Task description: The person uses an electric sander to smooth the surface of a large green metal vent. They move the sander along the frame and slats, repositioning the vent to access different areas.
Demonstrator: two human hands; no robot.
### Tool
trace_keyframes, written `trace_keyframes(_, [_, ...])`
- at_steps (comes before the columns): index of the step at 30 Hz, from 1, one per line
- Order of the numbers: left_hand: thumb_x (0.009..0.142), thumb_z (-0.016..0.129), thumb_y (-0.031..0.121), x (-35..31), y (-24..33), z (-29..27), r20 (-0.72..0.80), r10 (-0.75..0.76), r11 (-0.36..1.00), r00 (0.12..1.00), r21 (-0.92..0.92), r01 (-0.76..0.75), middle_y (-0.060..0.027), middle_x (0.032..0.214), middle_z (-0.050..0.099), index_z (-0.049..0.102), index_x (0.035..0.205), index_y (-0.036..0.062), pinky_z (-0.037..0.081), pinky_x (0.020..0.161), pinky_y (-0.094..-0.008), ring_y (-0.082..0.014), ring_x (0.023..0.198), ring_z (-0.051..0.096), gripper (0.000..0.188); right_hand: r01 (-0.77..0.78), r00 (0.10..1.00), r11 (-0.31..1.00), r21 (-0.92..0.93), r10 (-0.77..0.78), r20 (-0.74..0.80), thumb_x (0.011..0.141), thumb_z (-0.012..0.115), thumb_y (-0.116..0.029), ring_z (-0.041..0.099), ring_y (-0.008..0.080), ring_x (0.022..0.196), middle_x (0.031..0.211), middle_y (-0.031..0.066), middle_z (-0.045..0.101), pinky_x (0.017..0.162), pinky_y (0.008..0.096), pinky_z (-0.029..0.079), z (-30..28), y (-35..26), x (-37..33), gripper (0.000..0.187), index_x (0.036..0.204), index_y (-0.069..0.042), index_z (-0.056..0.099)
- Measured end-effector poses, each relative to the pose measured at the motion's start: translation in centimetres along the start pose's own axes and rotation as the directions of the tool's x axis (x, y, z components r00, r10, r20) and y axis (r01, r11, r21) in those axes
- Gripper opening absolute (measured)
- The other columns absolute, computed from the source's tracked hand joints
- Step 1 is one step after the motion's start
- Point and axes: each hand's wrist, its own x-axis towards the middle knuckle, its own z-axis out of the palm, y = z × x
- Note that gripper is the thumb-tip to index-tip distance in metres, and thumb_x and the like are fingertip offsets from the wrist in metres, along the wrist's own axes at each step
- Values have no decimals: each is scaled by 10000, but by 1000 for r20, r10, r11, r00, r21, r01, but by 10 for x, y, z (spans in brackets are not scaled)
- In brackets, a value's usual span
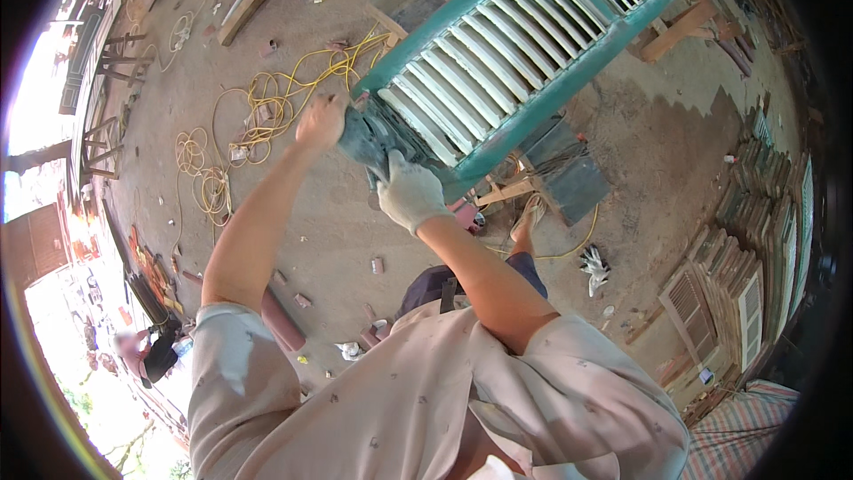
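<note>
A long louvered shutter (496, 140) with a green frame and whitish slats slants from the middle to the upper right, raised above the floor. At its near end is a dark, dusty tool (364, 138), whose exact kind I cannot make out. My right hand (410, 193), in a pale work glove, closes round the tool's handle. My bare left hand (322, 122) is curled at the left side of the tool, beside the shutter's corner; what its fingers grip is hidden.
Wood supports with dark tops (564, 173) stand beneath the shutter. Tangled yellow cord (213, 180) lies on the floor to the left. Several shutters (711, 293) lean at the right. A loose glove (593, 270) and a reddish roll (282, 324) lie nearby. Another person (147, 351) is at the far left.
</note>
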Motion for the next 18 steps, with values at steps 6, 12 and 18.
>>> trace_keyframes(6, [1099, 439, 310, 33, -29, -1, 8, 91, 971, 996, 223, -90, -313, 1492, 623, 701, 1380, 122, 534, 1127, -559, -476, 1387, 613, 427, 75, 992, 997, 12, -74, -106, 958, 651, -229, 798, 419, 977, 1004, 271, 796, 857, 524, 627, 9, -8, 22, 384, 1243, 20, 582])
trace_keyframes(12, [1106, 454, 360, 52, -25, -17, -9, -72, 997, 997, 31, 72, -314, 1491, 632, 715, 1381, 137, 529, 1129, -556, -460, 1356, 647, 439, 61, 995, 998, 34, -58, -84, 954, 653, -218, 783, 440, 981, 1018, 251, 797, 885, 547, 613, 5, -15, 42, 323, 1187, 3, 622])
trace_keyframes(18, [1072, 448, 479, -47, 11, 56, 197, 170, 983, 966, 40, -181, -286, 1368, 711, 744, 1342, 129, 529, 1082, -575, -502, 1264, 672, 532, -107, 994, 994, 31, 108, -32, 959, 701, -280, 770, 460, 961, 962, 255, 783, 857, 574, 602, -23, 45, -78, 367, 1213, -29, 615])
